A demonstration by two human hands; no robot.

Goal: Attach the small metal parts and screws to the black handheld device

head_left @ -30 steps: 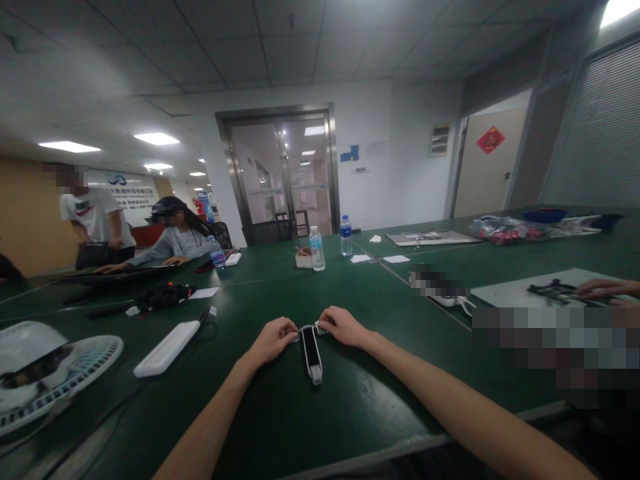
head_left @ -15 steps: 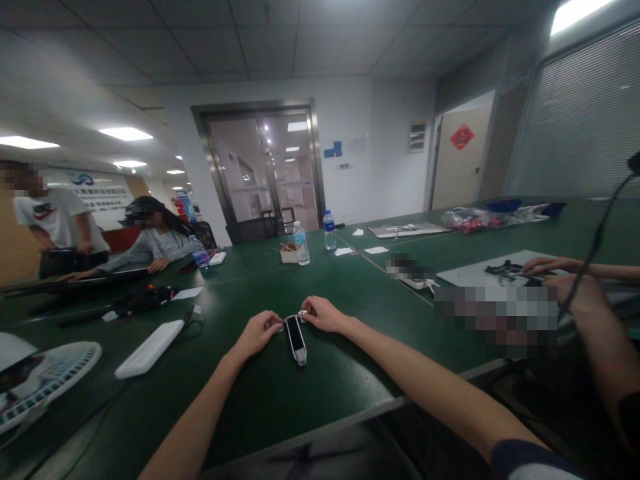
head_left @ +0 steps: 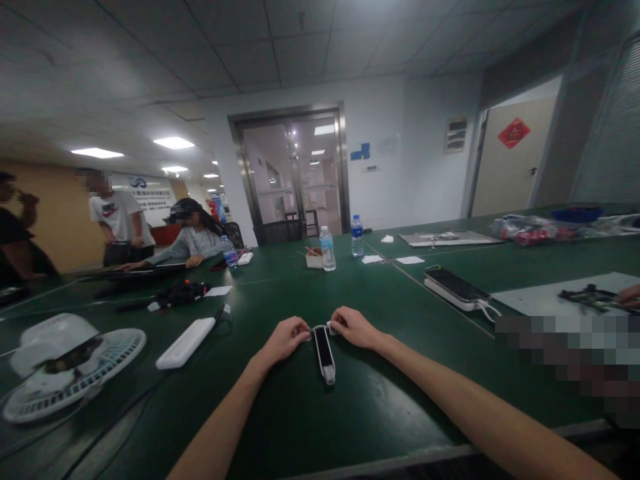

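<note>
Head view | left hand point(head_left: 290, 332), right hand point(head_left: 351, 325): each pinches a far corner of pale-framed strip point(head_left: 323, 347) | place: worktop point(head_left: 280, 420), between them | step: seemingly two-handed adjustment | next: likely calls for even pressure

A bottle point(head_left: 327, 250) stands beside a small box point(head_left: 313, 261) — papers point(head_left: 410, 261) lie nearby.

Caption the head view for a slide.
Left hand and right hand at the far end of a narrow, pale-edged black object, green table beneath.

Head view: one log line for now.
long dark-topped device | left hand: at its far end, left side | right hand: same end, right side | grip: unclear
</note>
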